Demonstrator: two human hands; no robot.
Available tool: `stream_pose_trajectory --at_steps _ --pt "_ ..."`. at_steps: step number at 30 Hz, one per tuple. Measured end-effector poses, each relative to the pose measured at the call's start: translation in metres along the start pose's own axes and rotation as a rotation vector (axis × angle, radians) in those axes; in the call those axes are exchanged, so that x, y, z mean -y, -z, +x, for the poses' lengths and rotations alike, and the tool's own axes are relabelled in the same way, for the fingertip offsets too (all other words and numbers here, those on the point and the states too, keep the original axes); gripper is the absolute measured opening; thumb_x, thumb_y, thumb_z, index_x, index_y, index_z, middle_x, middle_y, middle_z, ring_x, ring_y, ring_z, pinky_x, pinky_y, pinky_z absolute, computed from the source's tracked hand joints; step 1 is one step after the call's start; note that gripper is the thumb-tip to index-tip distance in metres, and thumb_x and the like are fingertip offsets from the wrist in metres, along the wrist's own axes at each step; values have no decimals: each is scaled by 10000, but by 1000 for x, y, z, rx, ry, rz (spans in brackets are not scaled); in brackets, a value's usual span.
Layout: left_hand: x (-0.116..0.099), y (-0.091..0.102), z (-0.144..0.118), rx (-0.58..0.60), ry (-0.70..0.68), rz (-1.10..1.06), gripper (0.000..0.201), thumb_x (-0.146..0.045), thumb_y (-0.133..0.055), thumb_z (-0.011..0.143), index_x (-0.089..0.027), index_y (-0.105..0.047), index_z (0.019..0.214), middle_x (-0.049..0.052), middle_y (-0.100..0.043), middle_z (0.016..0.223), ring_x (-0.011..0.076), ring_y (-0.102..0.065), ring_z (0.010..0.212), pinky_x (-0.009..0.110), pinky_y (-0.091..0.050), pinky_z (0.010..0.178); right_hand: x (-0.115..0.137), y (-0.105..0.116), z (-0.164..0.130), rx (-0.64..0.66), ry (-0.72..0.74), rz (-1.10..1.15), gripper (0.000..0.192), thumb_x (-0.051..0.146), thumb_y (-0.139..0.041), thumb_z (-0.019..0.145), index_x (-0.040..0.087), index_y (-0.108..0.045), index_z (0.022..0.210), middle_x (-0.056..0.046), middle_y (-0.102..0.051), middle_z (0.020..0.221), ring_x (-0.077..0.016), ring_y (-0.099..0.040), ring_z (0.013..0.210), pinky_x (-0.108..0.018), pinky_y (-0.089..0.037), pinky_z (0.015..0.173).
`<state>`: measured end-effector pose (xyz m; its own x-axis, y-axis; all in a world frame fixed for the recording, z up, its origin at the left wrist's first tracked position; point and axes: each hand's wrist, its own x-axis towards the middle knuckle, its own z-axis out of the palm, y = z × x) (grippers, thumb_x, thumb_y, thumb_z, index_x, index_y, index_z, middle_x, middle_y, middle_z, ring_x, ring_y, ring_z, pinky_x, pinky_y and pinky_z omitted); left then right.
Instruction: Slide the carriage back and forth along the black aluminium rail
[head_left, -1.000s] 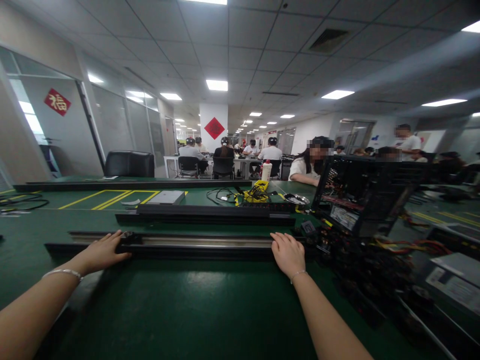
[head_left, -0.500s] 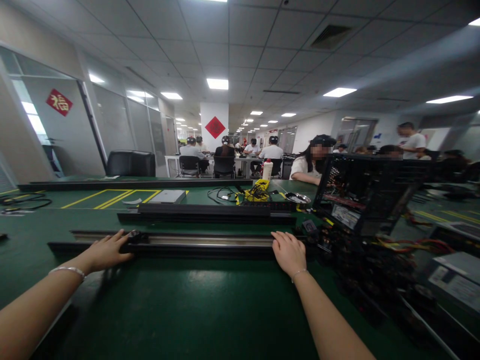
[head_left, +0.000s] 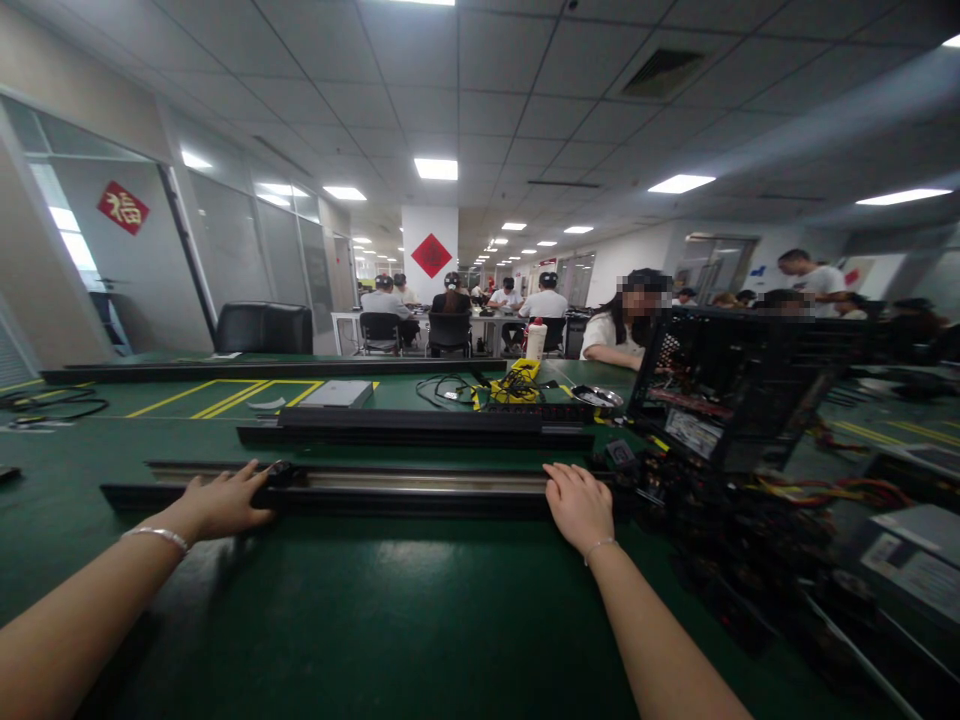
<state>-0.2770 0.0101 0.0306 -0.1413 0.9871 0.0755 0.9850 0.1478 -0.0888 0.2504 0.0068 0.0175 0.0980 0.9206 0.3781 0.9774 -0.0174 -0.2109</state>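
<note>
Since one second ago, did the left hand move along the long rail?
Yes. The left hand slid slightly right along the long rail, toward the right hand, and now sits nearer the rail's left end.

ceiling (head_left: 525,90): tiled, lit panels | left: glass partitions (head_left: 247,250) | pillar (head_left: 429,250): white | far desks (head_left: 480,325): possibly white

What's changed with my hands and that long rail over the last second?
Little. The left hand slid slightly right along the rail; the view shifted a touch too. The right hand stayed put. Both hands still rest flat on the rail, nothing gripped or released.
</note>
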Motion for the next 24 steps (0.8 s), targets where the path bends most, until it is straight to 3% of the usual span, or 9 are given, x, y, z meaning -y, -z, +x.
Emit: stream_pose_trajectory --at_steps 2,6,15,24 --pt "-3 3 -2 81 -88 40 775 -436 -520 691 -130 -330 1377 141 -242 1478 343 -349 1288 557 -208 1039 0 0 0 -8 1 -1 432 346 -278 872 331 -565 1196 36 -539 1288 -189 -392 1216 -400 -268 974" --pt "-9 11 -7 173 -136 -6 806 -431 -453 739 -56 -215 1412 144 -156 1503 287 -446 1227 379 -316 1025 0 0 -1 -16 -6 4 430 341 -284 870 330 -566 1194 38 -542 1284 -188 -391 1216 -399 -266 975" --pt "-23 19 -12 188 -114 57 771 -431 -444 751 -128 -218 1423 174 -140 1500 320 -522 1142 418 -365 964 2 5 -1 36 -9 17 445 354 -256 879 331 -550 1211 36 -524 1303 -191 -374 1232 -412 -258 984" --pt "-24 15 -10 144 -82 10 811 -476 -518 699 -158 -281 1406 157 -186 1488 386 -359 1270 490 -290 1016 1 4 -1 34 -5 0 448 348 -257 882 327 -540 1228 25 -519 1308 -191 -370 1234 -407 -256 986"
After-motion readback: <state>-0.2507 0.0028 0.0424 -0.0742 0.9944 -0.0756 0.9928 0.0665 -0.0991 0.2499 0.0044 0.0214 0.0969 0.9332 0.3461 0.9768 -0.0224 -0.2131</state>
